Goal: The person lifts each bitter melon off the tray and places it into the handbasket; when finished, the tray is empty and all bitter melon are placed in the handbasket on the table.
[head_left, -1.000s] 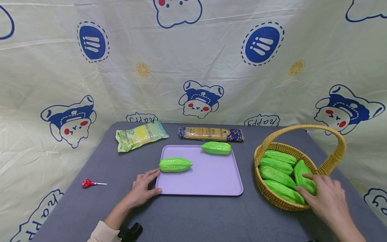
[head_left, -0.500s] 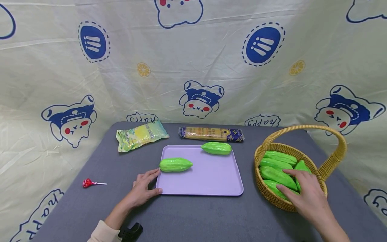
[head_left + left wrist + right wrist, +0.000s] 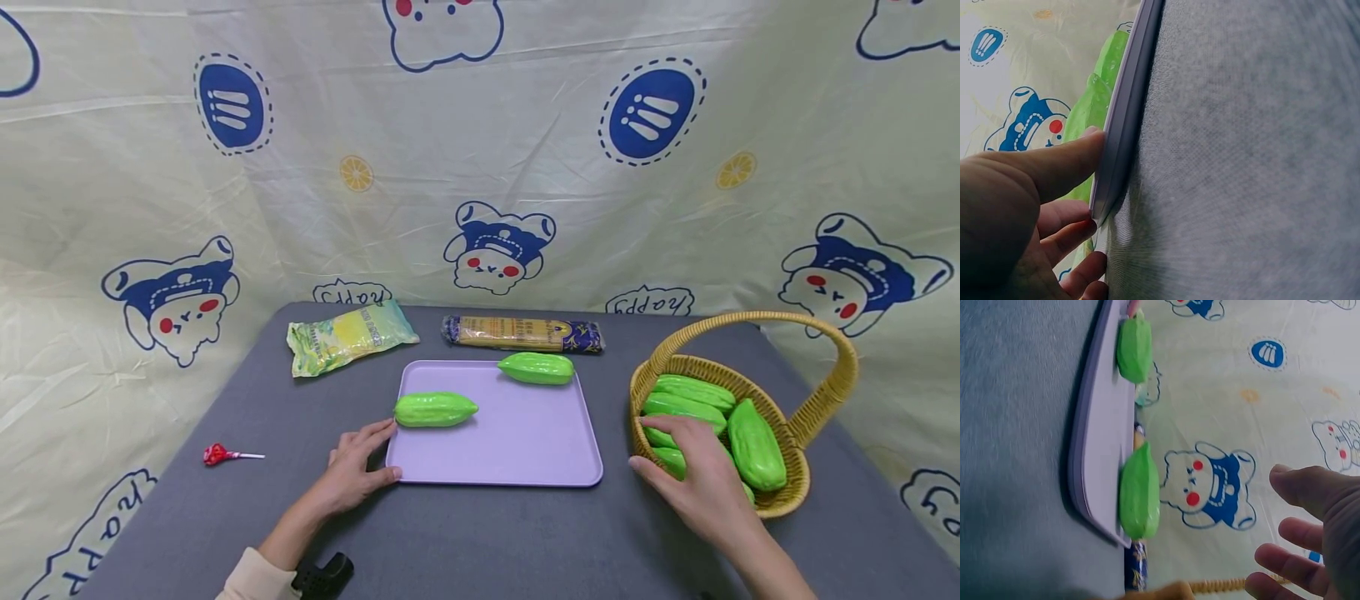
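Observation:
In the head view, my left hand [image 3: 360, 468] touches the left side of a lilac tray [image 3: 510, 454] with thumb and fingertips, near its front corner. Two glossy green, ridged fruits with pointed ends lie on the tray: one fruit [image 3: 435, 410] at the left, another fruit [image 3: 536, 368] at the back right. My right hand [image 3: 701, 483] is over the near-left part of a wicker basket [image 3: 795, 492], holding nothing. The right wrist view shows its fingers [image 3: 1291, 565] spread and loose. More such fruits fill the basket, one fruit [image 3: 756, 446] at its right; the hand partly hides others.
A tall arched handle [image 3: 843, 367] rises over the basket. Behind the tray lie a long blue-and-gold packet [image 3: 521, 333] and a green-yellow bag [image 3: 352, 337]. A red lollipop [image 3: 217, 454] lies at the left. A patterned cloth [image 3: 480, 150] hangs behind the grey table [image 3: 510, 542].
My right hand has moved left across the basket, away from the right-hand fruit, which now shows whole and stays in the basket. The left hand and tray have not moved.

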`<state>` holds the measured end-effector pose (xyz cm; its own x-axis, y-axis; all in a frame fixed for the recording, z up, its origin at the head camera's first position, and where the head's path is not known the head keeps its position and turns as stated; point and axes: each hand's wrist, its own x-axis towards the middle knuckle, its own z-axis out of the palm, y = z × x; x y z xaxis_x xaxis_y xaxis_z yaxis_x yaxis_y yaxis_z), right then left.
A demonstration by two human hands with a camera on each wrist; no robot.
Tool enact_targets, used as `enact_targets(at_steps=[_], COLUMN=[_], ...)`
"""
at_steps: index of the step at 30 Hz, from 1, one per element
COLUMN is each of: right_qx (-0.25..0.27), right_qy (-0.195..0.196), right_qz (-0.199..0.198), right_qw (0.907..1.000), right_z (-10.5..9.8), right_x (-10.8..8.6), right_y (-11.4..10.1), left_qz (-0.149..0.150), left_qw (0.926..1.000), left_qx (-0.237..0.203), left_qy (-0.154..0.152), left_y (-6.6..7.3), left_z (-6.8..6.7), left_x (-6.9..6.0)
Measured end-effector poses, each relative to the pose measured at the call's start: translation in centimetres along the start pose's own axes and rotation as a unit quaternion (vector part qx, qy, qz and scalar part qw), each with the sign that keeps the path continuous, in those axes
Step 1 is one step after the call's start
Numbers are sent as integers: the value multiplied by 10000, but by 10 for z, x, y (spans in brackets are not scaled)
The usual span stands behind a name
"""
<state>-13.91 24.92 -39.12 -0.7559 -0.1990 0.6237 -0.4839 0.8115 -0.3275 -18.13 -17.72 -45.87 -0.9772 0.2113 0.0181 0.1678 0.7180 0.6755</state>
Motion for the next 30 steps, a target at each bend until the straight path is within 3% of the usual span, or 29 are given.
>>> enact_targets(at_steps=[6,14,30], right_qx=[108,360,789], right_qy=[-140,-543,-927], right_qz=[-53,155,-2], right_qw=[9998,9978,9926], right_z=[17,39,81], right_x=[5,16,44], right_y=[-8,-21,-42], left_qz=[17,48,31], left_qw=[10000,10000,10000], left_qx=[-2,-59,-48], left_qy=[1,1,15], left_y=[0,0,-1], left_z=[0,0,1], left_x=[0,0,0])
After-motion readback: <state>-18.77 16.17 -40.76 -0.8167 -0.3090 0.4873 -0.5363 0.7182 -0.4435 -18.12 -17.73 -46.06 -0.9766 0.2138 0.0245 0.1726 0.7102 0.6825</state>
